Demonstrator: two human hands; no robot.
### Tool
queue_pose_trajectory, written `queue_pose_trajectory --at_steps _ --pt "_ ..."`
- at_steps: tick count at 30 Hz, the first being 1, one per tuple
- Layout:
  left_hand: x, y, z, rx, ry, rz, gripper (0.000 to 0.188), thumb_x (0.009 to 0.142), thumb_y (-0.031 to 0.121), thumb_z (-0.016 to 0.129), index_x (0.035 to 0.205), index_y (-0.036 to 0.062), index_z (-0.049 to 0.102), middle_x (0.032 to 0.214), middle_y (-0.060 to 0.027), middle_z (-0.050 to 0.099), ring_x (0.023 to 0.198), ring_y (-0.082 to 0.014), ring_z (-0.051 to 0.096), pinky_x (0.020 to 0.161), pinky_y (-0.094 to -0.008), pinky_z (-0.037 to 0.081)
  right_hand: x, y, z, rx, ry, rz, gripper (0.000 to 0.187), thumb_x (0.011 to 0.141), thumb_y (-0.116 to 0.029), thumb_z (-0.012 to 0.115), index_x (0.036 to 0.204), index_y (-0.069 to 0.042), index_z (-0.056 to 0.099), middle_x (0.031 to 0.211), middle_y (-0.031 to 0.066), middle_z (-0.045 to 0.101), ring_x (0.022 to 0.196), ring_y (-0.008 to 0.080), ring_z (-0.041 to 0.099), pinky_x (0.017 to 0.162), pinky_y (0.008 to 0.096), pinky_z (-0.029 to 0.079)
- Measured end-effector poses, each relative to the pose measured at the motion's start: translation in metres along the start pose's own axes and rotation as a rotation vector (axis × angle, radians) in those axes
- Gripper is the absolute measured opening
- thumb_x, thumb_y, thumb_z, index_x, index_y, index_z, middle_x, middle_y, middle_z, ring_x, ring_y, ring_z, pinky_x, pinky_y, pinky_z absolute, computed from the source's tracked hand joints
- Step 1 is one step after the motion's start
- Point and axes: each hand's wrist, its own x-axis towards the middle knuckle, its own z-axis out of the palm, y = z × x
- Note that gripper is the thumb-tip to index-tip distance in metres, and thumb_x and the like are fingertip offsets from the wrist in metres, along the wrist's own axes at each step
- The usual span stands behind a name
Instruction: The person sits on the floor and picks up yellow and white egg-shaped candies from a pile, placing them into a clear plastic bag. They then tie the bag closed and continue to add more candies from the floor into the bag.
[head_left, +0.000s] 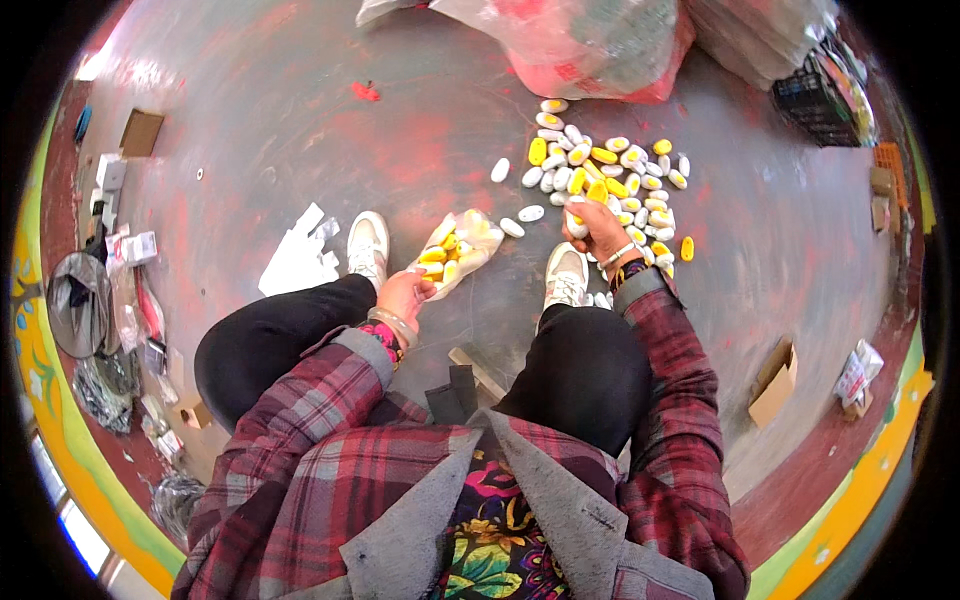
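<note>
Between my shoes lies a clear plastic bag with several yellow and white oval pieces in it. My left hand is closed at the bag's near end, its fingers pinching the plastic. Over the near side of a loose pile, my right hand is closed around a white oval piece with some yellow on it. The pile of white and yellow oval pieces spreads over the floor beyond and beside my right hand. A few white ovals lie apart, between the bag and the pile.
My shoes flank the bag. White paper-like sheets lie left of it. Large filled plastic sacks and a black crate stand beyond the pile. Cardboard lies at the right; boxes and bags line the left wall.
</note>
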Motion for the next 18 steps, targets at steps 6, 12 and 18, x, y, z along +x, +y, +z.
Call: queue_pose_trajectory --at_steps 6,12,18 --pt "-0.024 0.015 0.014 0.067 0.101 -0.103 0.023 0.080 0.020 0.049 0.100 0.0111 0.054 0.079 -0.0025 0.059 0.082 -0.0151 0.056 0.075 -0.0364 0.032 0.046 -0.044 0.105 -0.587 -0.465 -0.033 0.034 0.087 -0.038 0.048 0.083 -0.005 0.054 0.063 0.0036 0.052 0.044 0.0115 0.046 0.037 0.0227 0.034" --pt "-0.024 0.015 0.013 -0.029 0.089 -0.125 0.014 0.081 0.020 0.051 0.090 0.0097 0.054 0.078 -0.0027 0.059 0.079 -0.0147 0.055 0.071 -0.0319 0.035 0.082 0.025 0.154 -1.191 -0.679 -0.021 0.039 0.080 -0.034 0.055 0.101 -0.002 0.056 0.088 0.0147 0.062 0.077 0.0238 0.060 0.065 0.0336 0.048" --pt "-0.017 0.010 0.007 -0.081 0.043 -0.079 0.014 0.080 0.019 0.054 0.090 0.0086 0.055 0.075 -0.0023 0.058 0.076 -0.0151 0.056 0.073 -0.0313 0.036 0.119 0.080 0.080 -1.704 -0.586 -0.108 0.034 0.077 -0.026 0.053 0.100 -0.001 0.056 0.091 0.0200 0.062 0.082 0.0348 0.060 0.070 0.0381 0.047"
